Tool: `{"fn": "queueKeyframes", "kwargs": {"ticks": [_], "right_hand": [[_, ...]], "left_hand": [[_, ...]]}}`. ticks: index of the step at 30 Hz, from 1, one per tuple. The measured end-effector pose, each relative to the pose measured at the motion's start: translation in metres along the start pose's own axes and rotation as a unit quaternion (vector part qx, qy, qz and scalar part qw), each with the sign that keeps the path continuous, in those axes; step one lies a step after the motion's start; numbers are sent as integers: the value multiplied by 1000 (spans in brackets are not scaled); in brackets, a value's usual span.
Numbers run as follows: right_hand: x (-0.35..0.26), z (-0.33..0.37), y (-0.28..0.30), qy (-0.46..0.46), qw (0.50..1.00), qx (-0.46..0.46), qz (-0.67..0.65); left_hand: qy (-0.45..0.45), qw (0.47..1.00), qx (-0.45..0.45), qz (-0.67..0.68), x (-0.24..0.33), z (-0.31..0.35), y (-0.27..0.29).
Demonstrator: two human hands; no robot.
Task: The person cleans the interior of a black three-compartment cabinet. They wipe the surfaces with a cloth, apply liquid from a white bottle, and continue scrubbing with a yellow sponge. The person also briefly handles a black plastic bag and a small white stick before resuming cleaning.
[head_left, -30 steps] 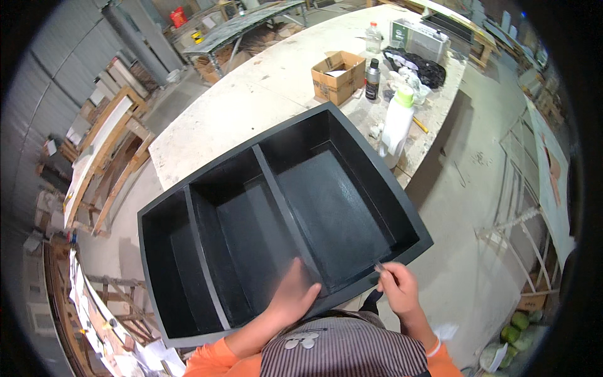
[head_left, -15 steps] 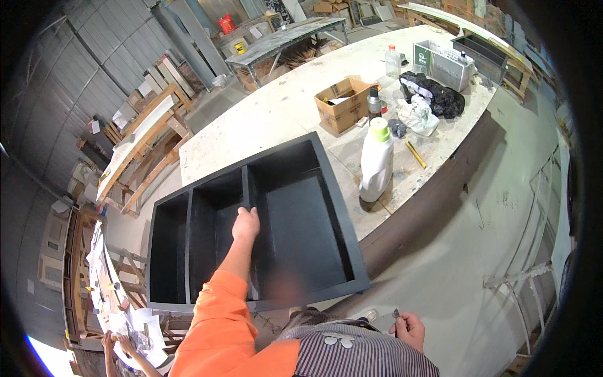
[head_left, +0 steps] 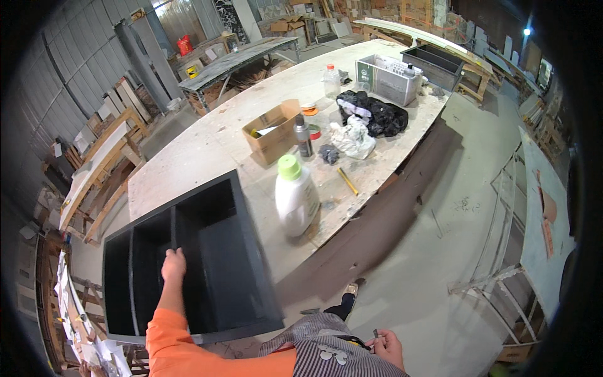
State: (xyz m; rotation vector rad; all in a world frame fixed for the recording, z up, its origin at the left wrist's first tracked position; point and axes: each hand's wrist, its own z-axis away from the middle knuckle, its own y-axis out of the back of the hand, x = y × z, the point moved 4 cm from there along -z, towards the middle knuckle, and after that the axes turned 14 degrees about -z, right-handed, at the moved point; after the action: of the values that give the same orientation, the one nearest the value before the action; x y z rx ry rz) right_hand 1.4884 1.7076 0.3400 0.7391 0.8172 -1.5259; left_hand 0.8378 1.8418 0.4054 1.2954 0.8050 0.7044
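Observation:
My left hand [head_left: 174, 265] is closed on the top edge of a divider in a large black tray-like box [head_left: 217, 276], which has three compartments. The box lies with its open side up at the near left of the pale worktable [head_left: 182, 147]. My right hand [head_left: 388, 347] is low beside my striped apron [head_left: 320, 358], away from the table. Between its thumb and fingers is a small, flat dark piece [head_left: 375, 333], too small to identify. A white jug with a green cap [head_left: 295, 196] stands to the right of the box.
On the table are a cardboard box [head_left: 270, 135], a dark spray can [head_left: 303, 136], a yellow-handled tool [head_left: 347, 181], a black plastic bag [head_left: 377, 114], a white bag [head_left: 353, 138] and a grey crate [head_left: 389, 78]. A metal frame [head_left: 487, 283] stands right.
The view has swung right, so the table and its things appear farther left. My left hand keeps its hold on the divider. My right hand still pinches the small piece.

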Motion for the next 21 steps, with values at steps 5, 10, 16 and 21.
{"fn": "queueKeyframes", "kwargs": {"ticks": [5, 10, 16, 21], "right_hand": [[-29, -55, 36, -13, 1000, 0, -22], [-106, -126, 66, 6, 998, 40, 49], [-211, -214, 55, 266, 916, -55, 294], [-229, -264, 48, 126, 966, -115, 194]], "left_hand": [[35, 998, 45, -18, 0, -7, -10], [124, 990, 64, -8, 2, -3, -14], [239, 964, 81, -80, 18, 12, -24], [226, 969, 87, -46, 19, 28, -19]]}}
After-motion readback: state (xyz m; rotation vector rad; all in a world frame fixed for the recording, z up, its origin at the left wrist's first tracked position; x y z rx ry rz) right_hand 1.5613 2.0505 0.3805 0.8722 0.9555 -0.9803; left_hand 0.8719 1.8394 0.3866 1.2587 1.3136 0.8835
